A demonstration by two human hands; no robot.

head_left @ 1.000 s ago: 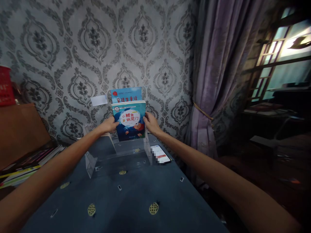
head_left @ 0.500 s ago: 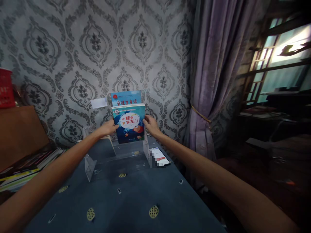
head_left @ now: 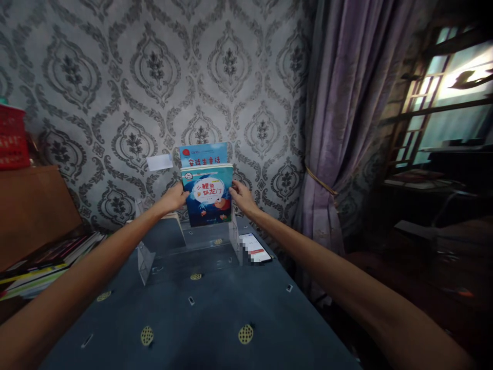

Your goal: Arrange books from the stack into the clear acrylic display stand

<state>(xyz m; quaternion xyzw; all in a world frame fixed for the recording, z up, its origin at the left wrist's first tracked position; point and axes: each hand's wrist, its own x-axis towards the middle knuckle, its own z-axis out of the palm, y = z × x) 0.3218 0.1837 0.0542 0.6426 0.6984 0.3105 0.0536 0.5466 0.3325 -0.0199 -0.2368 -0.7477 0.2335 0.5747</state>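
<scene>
Little Carp storybook (head_left: 208, 208), upright by the right end of the clear book rack (head_left: 145, 262).
Left hand (head_left: 174, 197) and right hand (head_left: 242, 196) pinch its sides, good spots to hold; it looks light, bendy, maybe slippery.

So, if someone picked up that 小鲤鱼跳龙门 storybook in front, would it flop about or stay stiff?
The 小鲤鱼跳龙门 storybook would probably stay fairly stiff: it shows no obvious sag between the left hand and right hand. Its narrow top edge suggests it's fairly light. The printed cover looks smooth, so it may be slightly slippery.
</scene>
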